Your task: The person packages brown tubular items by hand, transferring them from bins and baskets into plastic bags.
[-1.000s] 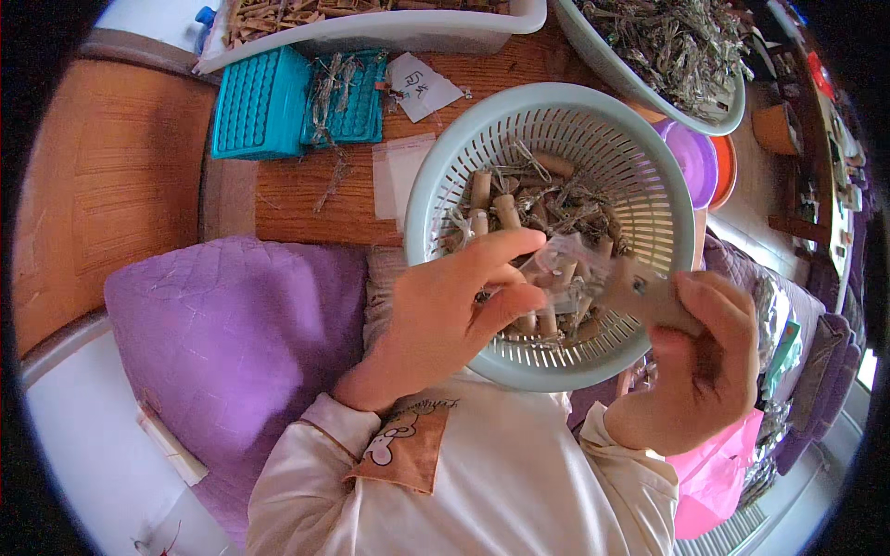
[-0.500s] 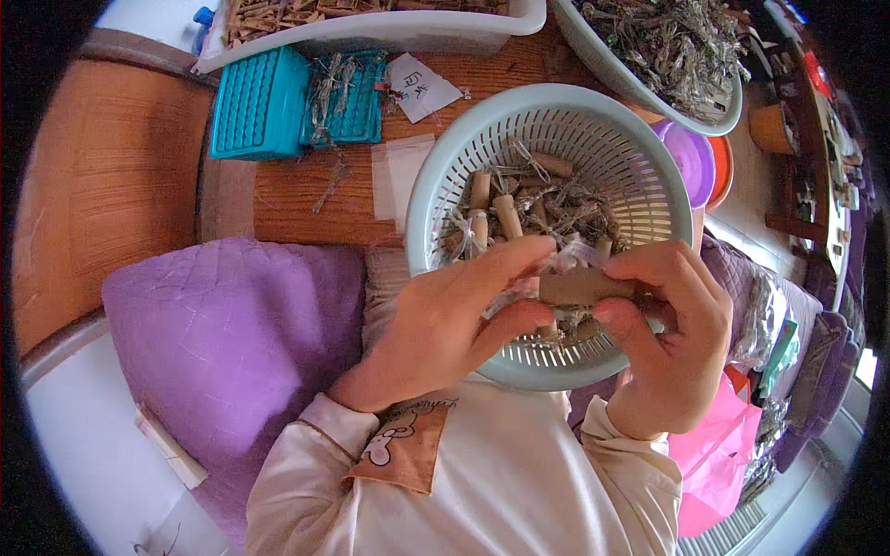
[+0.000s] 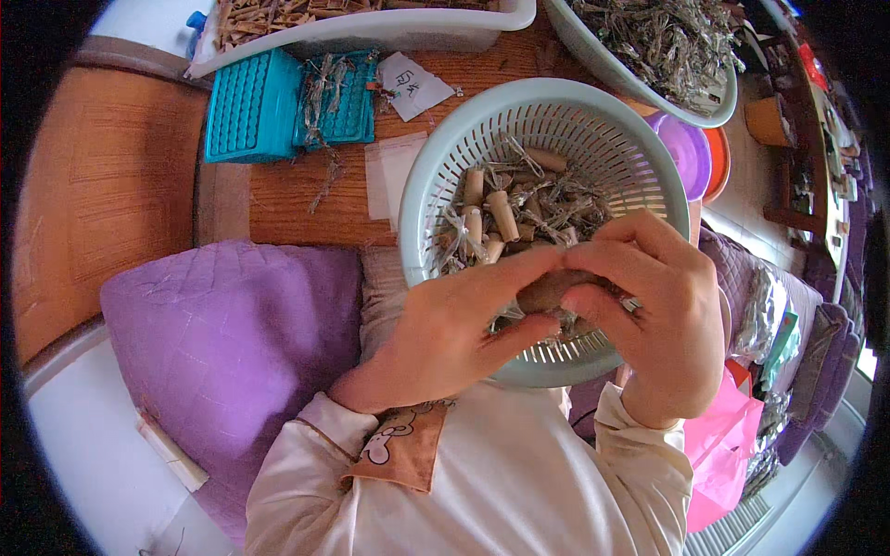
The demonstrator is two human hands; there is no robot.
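Note:
Over the grey-green slotted basket point(image 3: 422, 176), both my hands meet around one brown cardboard tube point(image 3: 545, 291). My left hand point(image 3: 454, 310) has its thumb and fingers closed about the tube's left end. At the other end, my right hand point(image 3: 663, 315) grips it with thumb and bent fingers. Part of the tube is hidden by the fingers. Clear, shiny strands point(image 3: 505, 315) show beside my left thumb. Inside the basket lie several similar brown tubes point(image 3: 502, 216), tangled with thin silvery strands.
Blue ridged trays point(image 3: 250, 107) and a white paper slip point(image 3: 413, 85) lie on the wooden table point(image 3: 287, 199). A white bin point(image 3: 445, 32) of brown pieces and a tub point(image 3: 723, 113) of silvery strands stand behind. A purple cushion point(image 3: 232, 334) is at my left.
My right hand has moved left along the tube, bringing my two hands together. Less of the tube shows now. The view has shifted slightly.

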